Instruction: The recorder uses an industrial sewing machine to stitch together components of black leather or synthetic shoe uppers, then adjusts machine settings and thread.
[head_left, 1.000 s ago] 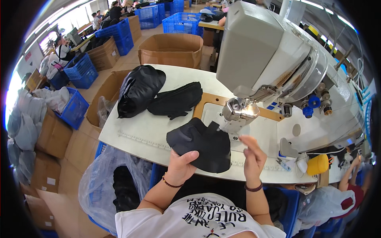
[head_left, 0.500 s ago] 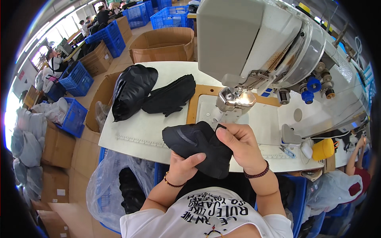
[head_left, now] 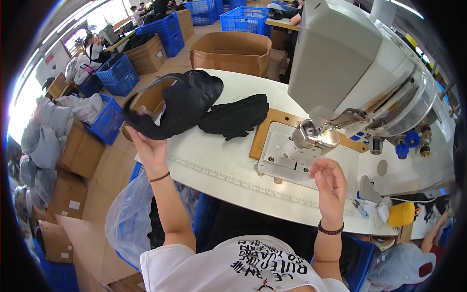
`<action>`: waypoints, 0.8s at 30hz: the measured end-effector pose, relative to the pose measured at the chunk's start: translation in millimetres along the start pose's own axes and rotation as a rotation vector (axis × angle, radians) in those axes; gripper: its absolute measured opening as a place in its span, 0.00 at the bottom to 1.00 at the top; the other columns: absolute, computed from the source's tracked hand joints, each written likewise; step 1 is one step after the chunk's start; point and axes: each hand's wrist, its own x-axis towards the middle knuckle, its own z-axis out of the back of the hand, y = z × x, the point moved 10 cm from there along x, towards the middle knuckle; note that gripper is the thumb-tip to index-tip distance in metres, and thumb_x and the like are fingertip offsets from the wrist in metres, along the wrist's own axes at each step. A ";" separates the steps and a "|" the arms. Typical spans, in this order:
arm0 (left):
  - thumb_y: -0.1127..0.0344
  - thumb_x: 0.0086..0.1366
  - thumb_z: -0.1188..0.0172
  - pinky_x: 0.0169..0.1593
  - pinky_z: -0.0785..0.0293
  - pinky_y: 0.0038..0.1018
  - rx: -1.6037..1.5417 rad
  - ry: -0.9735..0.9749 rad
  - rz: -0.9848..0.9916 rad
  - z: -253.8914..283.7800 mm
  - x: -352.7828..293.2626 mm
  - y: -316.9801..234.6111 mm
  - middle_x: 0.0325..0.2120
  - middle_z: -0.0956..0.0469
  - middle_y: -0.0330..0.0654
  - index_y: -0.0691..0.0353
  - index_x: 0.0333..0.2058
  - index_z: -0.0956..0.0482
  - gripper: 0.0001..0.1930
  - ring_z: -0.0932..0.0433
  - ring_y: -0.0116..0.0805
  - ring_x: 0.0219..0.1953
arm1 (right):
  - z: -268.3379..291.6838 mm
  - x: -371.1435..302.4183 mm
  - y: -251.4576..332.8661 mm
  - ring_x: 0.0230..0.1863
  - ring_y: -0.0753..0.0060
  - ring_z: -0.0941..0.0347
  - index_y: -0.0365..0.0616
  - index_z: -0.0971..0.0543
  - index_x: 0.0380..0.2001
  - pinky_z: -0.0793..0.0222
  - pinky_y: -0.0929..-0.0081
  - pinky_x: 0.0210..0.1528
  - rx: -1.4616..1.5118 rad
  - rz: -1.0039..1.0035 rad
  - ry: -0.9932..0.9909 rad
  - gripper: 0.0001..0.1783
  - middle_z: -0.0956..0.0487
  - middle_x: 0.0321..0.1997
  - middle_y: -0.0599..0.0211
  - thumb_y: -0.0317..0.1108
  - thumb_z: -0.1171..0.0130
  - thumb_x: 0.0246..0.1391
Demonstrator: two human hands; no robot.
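Note:
At the table's left edge my left hand (head_left: 150, 148) is closed on a black shoe upper (head_left: 168, 119). Motion blurs the upper's near end, and it hides part of my fingers. It overlaps a pile of similar black uppers (head_left: 206, 87). To the right of that pile lies a stack of flat black fabric pieces (head_left: 236, 114). My right hand (head_left: 331, 187) hangs over the table's front, with its fingers loosely bent, apart and holding nothing. Just beyond it stand the lit needle head (head_left: 309, 135) and metal plate of a grey sewing machine (head_left: 335, 53).
A ruler strip (head_left: 233, 181) runs along the white table's front. Blue-handled snips (head_left: 361, 208) and a yellow container (head_left: 402, 214) sit at the right. Below the left edge hangs a clear plastic bag (head_left: 129, 214). Cardboard boxes (head_left: 231, 48) and blue crates (head_left: 116, 75) stand beyond.
My left hand has carried the black upper from in front of the machine leftward to the pile. My right hand has let go of it and moved right. The view has shifted left.

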 end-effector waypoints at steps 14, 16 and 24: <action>0.75 0.53 0.47 0.62 0.52 0.37 1.699 -0.249 -0.560 82.2 1.8 -12.3 0.54 0.37 0.51 0.67 0.56 0.40 0.29 0.42 0.47 0.58 | 41.5 -8.6 -15.4 0.41 0.83 0.34 0.38 0.29 0.41 0.38 0.83 0.45 0.004 0.045 -0.135 0.12 0.28 0.40 0.70 0.20 0.46 0.50; 0.74 0.55 0.46 0.57 0.43 0.34 1.672 -0.199 -0.735 44.6 -22.4 -15.2 0.53 0.35 0.48 0.63 0.54 0.35 0.25 0.39 0.44 0.56 | 66.5 -9.9 -14.4 0.40 0.83 0.34 0.38 0.29 0.40 0.38 0.84 0.44 -0.071 0.050 -0.270 0.13 0.27 0.40 0.70 0.20 0.45 0.49; 0.75 0.53 0.40 0.48 0.34 0.28 1.478 0.406 -0.496 -83.5 -63.7 91.9 0.48 0.31 0.46 0.62 0.43 0.25 0.16 0.33 0.38 0.51 | 74.9 58.1 -33.1 0.44 0.79 0.32 0.38 0.29 0.40 0.34 0.80 0.44 -0.283 -0.013 -0.150 0.25 0.28 0.42 0.66 0.29 0.30 0.37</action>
